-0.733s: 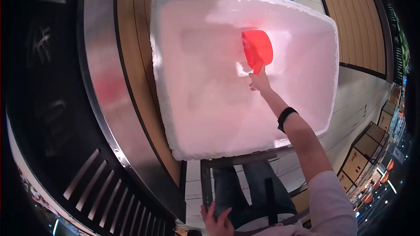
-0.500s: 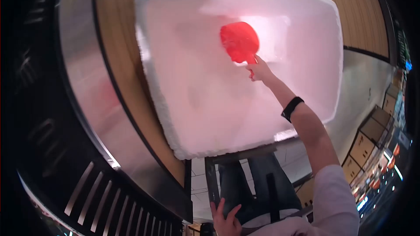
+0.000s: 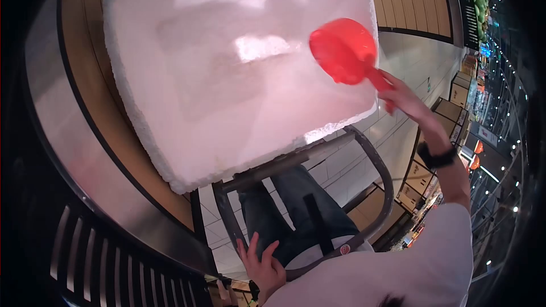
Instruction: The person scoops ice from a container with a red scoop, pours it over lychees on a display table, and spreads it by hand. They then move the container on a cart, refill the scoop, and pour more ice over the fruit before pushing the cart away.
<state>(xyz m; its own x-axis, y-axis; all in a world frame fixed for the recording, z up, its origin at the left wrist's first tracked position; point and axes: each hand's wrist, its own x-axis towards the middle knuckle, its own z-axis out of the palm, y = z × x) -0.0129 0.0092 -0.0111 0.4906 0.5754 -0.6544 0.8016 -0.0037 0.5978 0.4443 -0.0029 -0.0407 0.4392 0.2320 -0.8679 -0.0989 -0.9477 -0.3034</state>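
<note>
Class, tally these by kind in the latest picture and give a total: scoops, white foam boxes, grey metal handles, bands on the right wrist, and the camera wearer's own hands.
Red scoop: 1
White foam box: 1
Grey metal handle: 1
Black wristband: 1
Hands: 2 (right hand, left hand)
Total: 6

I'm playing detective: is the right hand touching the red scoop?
Touching. The head view shows the right hand closed around the handle of the red scoop.

The red scoop (image 3: pixel 344 51) is smooth plastic (a bit shiny). The foam box (image 3: pixel 199 142), top middle, has rough edges.
</note>
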